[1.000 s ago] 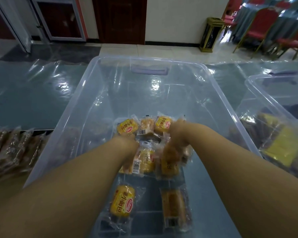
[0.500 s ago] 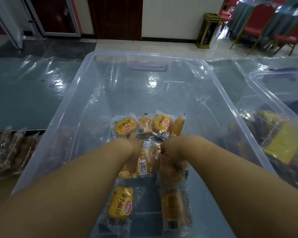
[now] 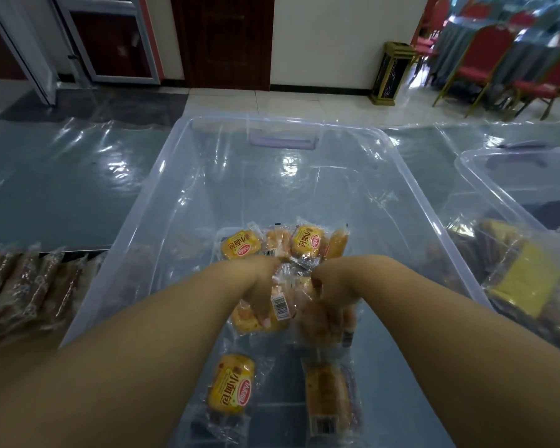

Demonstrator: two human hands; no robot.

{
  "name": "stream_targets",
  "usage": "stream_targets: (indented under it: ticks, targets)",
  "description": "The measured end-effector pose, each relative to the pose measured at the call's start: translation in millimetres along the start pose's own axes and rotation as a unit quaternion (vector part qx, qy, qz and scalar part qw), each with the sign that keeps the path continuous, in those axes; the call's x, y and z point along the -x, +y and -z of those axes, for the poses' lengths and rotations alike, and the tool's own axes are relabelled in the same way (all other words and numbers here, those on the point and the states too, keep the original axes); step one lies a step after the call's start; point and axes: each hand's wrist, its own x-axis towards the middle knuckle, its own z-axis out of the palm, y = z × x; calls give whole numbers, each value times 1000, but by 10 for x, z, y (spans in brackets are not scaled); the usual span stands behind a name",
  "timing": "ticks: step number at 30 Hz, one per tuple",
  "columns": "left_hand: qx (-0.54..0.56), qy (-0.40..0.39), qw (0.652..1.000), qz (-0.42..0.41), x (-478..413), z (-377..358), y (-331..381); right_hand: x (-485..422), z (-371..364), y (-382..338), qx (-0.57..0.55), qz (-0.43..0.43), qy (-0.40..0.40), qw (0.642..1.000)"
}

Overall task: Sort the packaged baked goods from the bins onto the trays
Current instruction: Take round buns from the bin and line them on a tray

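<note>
Small-bread packets point(image 3: 307, 241) lie clustered near the middle of the clear plastic bin point(image 3: 175, 176), which stands on a blue-grey surface point(image 3: 62, 189) covered with shiny transparent film. Both bare forearms reach into the bin from the near side, and the two hands meet just in front of the back row of packets. The left hand point(image 3: 260, 292) has its fingers point(image 3: 265, 320) curled round a barcode packet point(image 3: 280, 305), a clear wrapper with a white barcode sticker facing up and a golden bun inside; whether it is lifted off the bin floor cannot be told. The right hand point(image 3: 332, 295), just beside it, curls down over a brown-crusted packet point(image 3: 320, 328) and grips it from above; how many wrappers it holds is unclear. Behind the hands, four packets sit side by side, two showing yellow labels with red logos, and the rightmost standing on edge. Nearer the camera, two more lie flat and apart from the hands: a yellow-label packet point(image 3: 231, 386) on the left and a label-down packet point(image 3: 328, 396) on the right, its barcode toward the near wall. To the left of the bin, a tray point(image 3: 75, 252) carries rows of brown wrapped pastries point(image 3: 23, 286). To the right, a second clear bin point(image 3: 475, 169) holds darker packets and a yellow-wrapped one point(image 3: 527, 282).
</note>
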Motion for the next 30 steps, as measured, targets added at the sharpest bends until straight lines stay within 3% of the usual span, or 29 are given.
stream_targets:
  ticks: [5, 8, 12, 18, 23, 30]
  targets:
    - [-62, 91, 993, 46, 365, 250, 8, 218, 175, -25, 6, -24, -1, 1000]
    - [-51, 165, 983, 66, 673, 441, 35, 432, 293, -21, -8, -49, 56, 997]
    - [58, 278, 958, 34, 1156, 591, 46, 793, 419, -32, -67, -63, 185, 979]
    - [195, 434, 879, -12, 1944, 574, -108, 1262, 501, -190, -159, -16, 372, 914]
    - [277, 522, 806, -22, 2557, 373, -300, 1565, 464, -586, -229, 45, 491, 839]
    - [325, 570, 755, -21, 3418, -43, -796, 1952, 303, -1461, -236, 153, 582, 763]
